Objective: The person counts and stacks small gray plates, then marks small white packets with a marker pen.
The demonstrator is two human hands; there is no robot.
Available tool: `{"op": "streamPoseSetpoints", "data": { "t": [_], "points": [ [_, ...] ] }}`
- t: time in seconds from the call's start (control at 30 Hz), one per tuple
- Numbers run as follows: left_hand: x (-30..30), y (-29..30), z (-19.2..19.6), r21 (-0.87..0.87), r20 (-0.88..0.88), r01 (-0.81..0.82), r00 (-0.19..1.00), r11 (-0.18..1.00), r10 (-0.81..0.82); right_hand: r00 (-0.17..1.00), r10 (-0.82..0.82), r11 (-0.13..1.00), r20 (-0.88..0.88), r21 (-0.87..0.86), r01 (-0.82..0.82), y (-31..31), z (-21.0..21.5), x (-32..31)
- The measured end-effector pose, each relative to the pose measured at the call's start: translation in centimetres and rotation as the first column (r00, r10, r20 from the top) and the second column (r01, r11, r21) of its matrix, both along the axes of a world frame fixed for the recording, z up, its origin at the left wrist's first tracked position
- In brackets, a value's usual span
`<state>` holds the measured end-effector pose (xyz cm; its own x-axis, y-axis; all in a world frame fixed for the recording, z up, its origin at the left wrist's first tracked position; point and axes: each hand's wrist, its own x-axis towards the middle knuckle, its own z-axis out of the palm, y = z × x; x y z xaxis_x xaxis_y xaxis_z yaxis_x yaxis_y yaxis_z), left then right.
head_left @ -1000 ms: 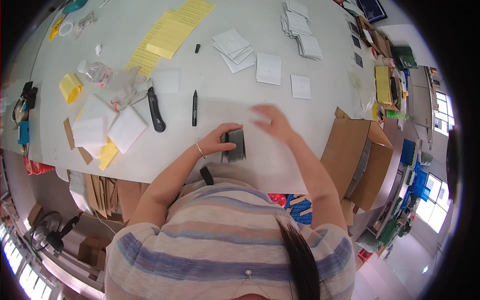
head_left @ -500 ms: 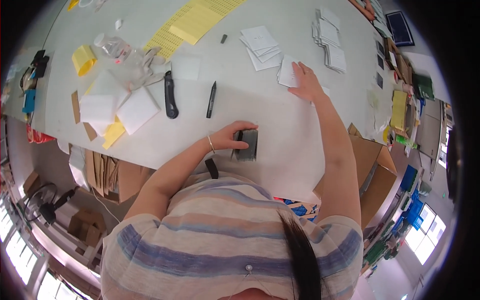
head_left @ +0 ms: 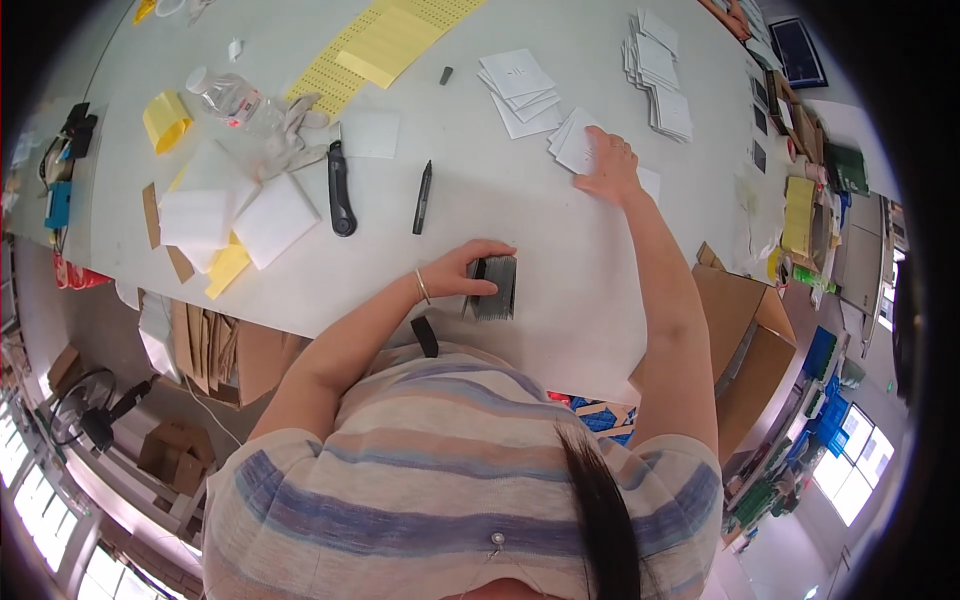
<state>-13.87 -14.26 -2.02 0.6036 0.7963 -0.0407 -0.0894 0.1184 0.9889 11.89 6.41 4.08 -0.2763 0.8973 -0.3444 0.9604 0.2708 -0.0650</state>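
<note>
My left hand [head_left: 478,272] is closed round a stack of thin dark grey sheets [head_left: 496,288] standing on edge on the table near my body. Thumb and fingers grip its left part and far edge. Farther out to the right, my right hand [head_left: 610,168] lies with its fingers over the right side of a small fanned pile of white cards [head_left: 572,143], thumb spread away from the fingers. Part of a white card [head_left: 649,184] shows beside that wrist. Another fanned pile of white cards [head_left: 519,90] lies just beyond, to the left.
Several stacked white cards [head_left: 658,75] lie far right. A black pen [head_left: 423,198] and a black utility knife [head_left: 341,190] lie left of centre. Farther left are a plastic bottle [head_left: 228,97], white sheets [head_left: 278,222] and yellow paper [head_left: 390,48]. A cardboard box [head_left: 745,345] stands at the right edge.
My right hand has slid slightly nearer and the white cards under it are more fanned out. My left hand keeps its hold on the grey stack.
</note>
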Motion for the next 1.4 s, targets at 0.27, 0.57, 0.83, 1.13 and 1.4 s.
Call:
{"op": "streamPoseSetpoints", "data": {
  "t": [0.27, 0.57, 0.83, 1.13, 1.4],
  "points": [
    [0.0, 0.3, -0.3, 0.044, 0.009, -0.002, 1.000, 0.999, 0.002, 0.797, -0.183, 0.982, -0.576, -0.151, 0.117, -4.4, 0.0, 2.8],
    [0.2, -0.1, -0.2, -0.014, 0.017, 0.011, 1.000, 1.000, -0.010, 0.181, -0.829, 0.538, -0.530, -0.843, -0.001, -21.2, -1.6, 1.2],
    [0.2, 1.0, 1.7, 0.289, -0.135, -0.006, 0.990, 0.957, 0.047, 0.264, -0.730, 0.683, -0.631, -0.681, 0.263, -27.8, -2.9, -5.5],
    [0.6, 0.7, 1.1, 0.007, -0.039, -0.004, 0.999, 1.000, 0.005, 0.353, -0.325, 0.932, -0.877, -0.235, 0.275, -30.8, -3.7, -6.7],
    [1.9, 0.2, 1.3, -0.077, -0.103, -0.070, 0.993, 0.995, 0.062, 0.651, -0.125, 0.839, -0.749, 0.270, 0.472, -30.3, -6.1, -9.5]
  ]
}}
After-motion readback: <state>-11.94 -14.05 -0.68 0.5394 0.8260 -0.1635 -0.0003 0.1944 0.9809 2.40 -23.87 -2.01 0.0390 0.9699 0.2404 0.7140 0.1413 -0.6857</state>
